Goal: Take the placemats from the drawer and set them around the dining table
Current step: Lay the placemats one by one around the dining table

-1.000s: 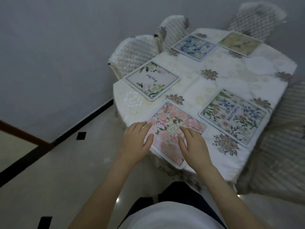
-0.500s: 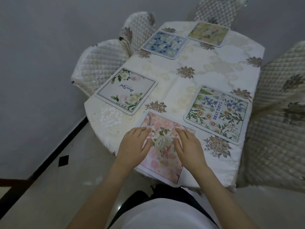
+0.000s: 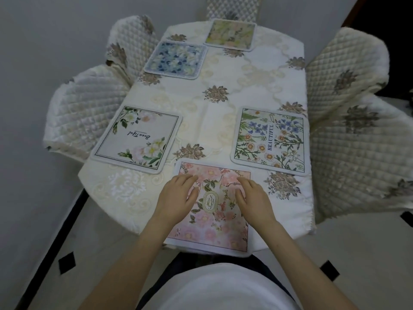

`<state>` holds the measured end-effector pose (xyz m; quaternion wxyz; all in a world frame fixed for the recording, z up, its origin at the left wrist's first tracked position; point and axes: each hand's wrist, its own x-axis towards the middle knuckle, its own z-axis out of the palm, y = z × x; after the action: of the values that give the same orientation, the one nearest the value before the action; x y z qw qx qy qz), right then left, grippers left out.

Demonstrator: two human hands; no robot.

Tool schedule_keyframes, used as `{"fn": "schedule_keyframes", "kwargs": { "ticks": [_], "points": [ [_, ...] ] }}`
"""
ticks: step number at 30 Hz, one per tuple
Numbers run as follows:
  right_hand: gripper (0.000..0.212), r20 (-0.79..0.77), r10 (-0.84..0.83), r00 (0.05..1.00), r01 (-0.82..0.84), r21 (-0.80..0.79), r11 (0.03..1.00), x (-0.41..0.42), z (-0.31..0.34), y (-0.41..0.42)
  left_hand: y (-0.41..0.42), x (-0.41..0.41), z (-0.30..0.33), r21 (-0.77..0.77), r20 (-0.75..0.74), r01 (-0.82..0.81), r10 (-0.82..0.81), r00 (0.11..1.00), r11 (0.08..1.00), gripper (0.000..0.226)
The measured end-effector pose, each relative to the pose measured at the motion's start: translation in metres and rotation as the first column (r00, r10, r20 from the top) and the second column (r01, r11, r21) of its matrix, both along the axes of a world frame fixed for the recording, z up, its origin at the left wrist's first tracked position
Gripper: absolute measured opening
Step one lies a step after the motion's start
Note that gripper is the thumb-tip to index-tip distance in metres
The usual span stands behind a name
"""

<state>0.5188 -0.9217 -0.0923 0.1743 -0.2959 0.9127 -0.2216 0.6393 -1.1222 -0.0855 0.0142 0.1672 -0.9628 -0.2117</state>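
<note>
A pink floral placemat (image 3: pixel 214 229) lies at the near end of the dining table (image 3: pixel 223 121), its near edge at the table's edge. My left hand (image 3: pixel 176 198) and my right hand (image 3: pixel 253 198) rest flat on it, fingers straight, either side of its oval label. Several other placemats lie around the table: a white one with roses (image 3: pixel 137 138) on the left, a "BEAUTIFUL" wildflower one (image 3: pixel 271 140) on the right, a blue one (image 3: pixel 176 59) at the far left, a yellow-green one (image 3: pixel 231 34) at the far end.
Quilted cream chairs stand round the table: two on the left (image 3: pixel 82 108), two on the right (image 3: pixel 355 139), one at the far end (image 3: pixel 232 7). A grey wall runs along the left. The tiled floor (image 3: pixel 55 253) has a black border strip.
The view has swung so the table now lies straight ahead. Both hands stay flat on the pink placemat, which has turned square to the table's near edge.
</note>
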Motion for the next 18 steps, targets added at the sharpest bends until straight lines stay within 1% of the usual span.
{"fn": "schedule_keyframes", "kwargs": {
  "ticks": [4,6,8,10,11,14,18],
  "points": [
    [0.041,0.037,-0.062,0.997,0.056,0.132,0.99,0.007,-0.016,-0.002,-0.024,0.006,-0.017,0.03,0.11,0.001,-0.004,0.994,1.0,0.068],
    [0.041,0.04,-0.1,0.994,0.091,0.192,0.977,0.01,-0.024,-0.005,-0.034,0.009,-0.028,0.057,0.195,-0.039,0.027,0.98,0.998,0.064],
    [0.04,0.043,-0.147,0.988,0.131,0.263,0.956,0.013,-0.032,-0.008,-0.04,0.013,-0.037,0.071,0.308,-0.083,0.058,0.95,0.994,0.056],
    [0.043,0.07,-0.196,0.978,0.16,0.346,0.924,0.016,-0.038,-0.01,-0.043,0.017,-0.043,0.058,0.42,-0.108,0.074,0.904,0.992,0.06],
    [0.044,0.09,-0.225,0.97,0.177,0.375,0.91,0.018,-0.04,-0.01,-0.043,0.018,-0.044,0.069,0.451,-0.124,0.079,0.889,0.99,0.061],
    [0.043,0.152,-0.305,0.94,0.228,0.387,0.894,0.024,-0.047,-0.011,-0.043,0.02,-0.05,0.151,0.472,-0.182,0.09,0.877,0.972,0.06],
    [0.044,0.193,-0.354,0.915,0.256,0.402,0.879,0.029,-0.054,-0.012,-0.043,0.018,-0.056,0.248,0.476,-0.274,0.129,0.87,0.929,0.063]
  ]
}}
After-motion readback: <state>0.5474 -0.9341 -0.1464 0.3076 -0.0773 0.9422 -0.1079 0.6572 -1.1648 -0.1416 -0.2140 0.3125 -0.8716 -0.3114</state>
